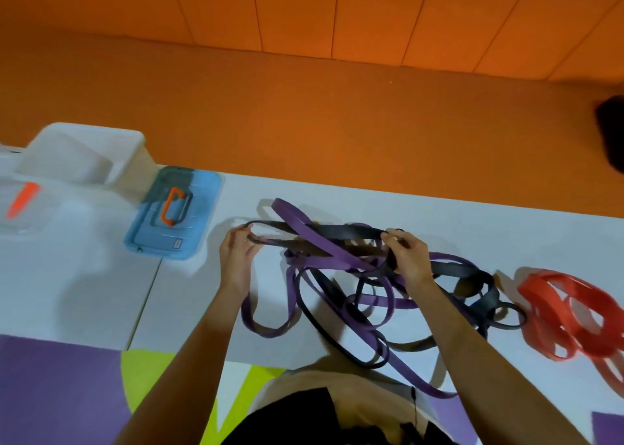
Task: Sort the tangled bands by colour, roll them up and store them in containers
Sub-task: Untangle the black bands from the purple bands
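- Step in hand (my judgement): freeing one black band (351,231) from the tangle (364,296) of purple and black bands on the table (439,215).
- Left hand (238,254): fingers curled, pinching the looped end of the black band, just off the tangle's left edge.
- Right hand (408,255): closed round the same band at the tangle's upper part, with other strands bunched under the fingers. I cannot tell how many it holds.
- The black band runs taut between my two hands, across the top of the tangle.
- A purple band (317,238) crosses it diagonally. I cannot tell whether it is threaded through the loop or only lying across.
- To do this well:
  - Keep the pull gentle, since hard tension would likely tighten any knot.
  - Trace the loop by hand and lift the purple band clear before drawing the black one out leftward.
  - Hold the rest of the tangle down with the right hand.
- Red bands (567,309) lie in their own heap right of the tangle, apart from it.
- Containers stand well left of the tangle: a blue box (175,215) with an orange handle, and a white tub (87,154) beyond it.
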`<state>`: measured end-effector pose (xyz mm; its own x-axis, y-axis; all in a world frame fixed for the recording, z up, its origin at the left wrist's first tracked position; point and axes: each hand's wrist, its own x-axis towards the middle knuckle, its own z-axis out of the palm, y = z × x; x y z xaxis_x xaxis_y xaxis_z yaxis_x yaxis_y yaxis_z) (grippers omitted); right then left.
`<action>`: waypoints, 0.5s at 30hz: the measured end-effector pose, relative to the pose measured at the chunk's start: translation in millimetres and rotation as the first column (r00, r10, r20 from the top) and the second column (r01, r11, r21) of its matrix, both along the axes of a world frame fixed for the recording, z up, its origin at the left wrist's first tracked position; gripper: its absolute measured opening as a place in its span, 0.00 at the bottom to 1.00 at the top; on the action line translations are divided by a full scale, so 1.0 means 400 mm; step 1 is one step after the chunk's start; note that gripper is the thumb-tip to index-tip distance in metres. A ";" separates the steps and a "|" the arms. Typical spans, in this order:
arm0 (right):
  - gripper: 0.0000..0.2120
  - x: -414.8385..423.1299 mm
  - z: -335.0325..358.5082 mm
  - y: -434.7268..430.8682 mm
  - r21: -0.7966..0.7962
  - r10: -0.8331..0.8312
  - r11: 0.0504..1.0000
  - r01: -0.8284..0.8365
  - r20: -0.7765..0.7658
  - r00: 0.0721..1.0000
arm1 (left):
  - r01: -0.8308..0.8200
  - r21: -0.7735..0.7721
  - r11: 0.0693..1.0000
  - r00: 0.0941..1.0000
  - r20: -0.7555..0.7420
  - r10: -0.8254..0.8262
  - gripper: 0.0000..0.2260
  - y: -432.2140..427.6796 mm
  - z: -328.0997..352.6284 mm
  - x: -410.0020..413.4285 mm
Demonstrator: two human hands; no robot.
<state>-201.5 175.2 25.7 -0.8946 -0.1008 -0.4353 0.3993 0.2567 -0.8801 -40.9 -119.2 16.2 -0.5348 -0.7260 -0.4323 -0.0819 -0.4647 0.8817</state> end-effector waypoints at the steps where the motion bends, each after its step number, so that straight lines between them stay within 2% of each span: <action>1: 0.06 0.000 -0.005 0.000 0.017 0.004 1.000 -0.004 0.015 1.000 | 0.008 -0.028 1.000 1.000 0.022 -0.008 0.07 -0.002 0.006 -0.004; 3: 0.11 0.003 -0.009 -0.005 0.035 0.012 0.999 -0.014 0.047 0.999 | 0.043 -0.102 0.994 0.993 0.114 -0.031 0.11 -0.004 0.004 -0.013; 5: 0.11 0.013 -0.004 -0.007 0.000 0.017 1.000 -0.017 0.069 0.997 | 0.123 -0.164 0.979 0.964 0.253 -0.079 0.16 -0.004 -0.003 -0.020; 8: 0.11 0.030 0.003 -0.013 -0.082 0.109 0.991 -0.101 0.094 0.990 | 0.313 -0.254 0.915 0.857 0.490 -0.157 0.11 -0.003 -0.027 -0.034; 10: 0.09 0.045 0.007 -0.022 -0.142 0.175 0.977 -0.159 0.109 0.978 | 0.384 -0.296 0.875 0.792 0.593 -0.147 0.09 0.011 -0.026 -0.048; 12: 0.08 0.063 0.007 -0.036 -0.157 0.255 0.958 -0.239 0.094 0.962 | 0.412 -0.345 0.843 0.778 0.615 -0.129 0.08 0.034 -0.023 -0.068; 13: 0.08 0.074 0.007 -0.043 -0.149 0.305 0.945 -0.291 0.079 0.949 | 0.452 -0.338 0.826 0.771 0.614 -0.171 0.07 0.052 -0.019 -0.081; 15: 0.10 0.097 0.006 -0.063 -0.168 0.412 0.903 -0.397 0.068 0.909 | 0.533 -0.189 0.825 0.744 0.569 -0.351 0.10 0.094 -0.009 -0.114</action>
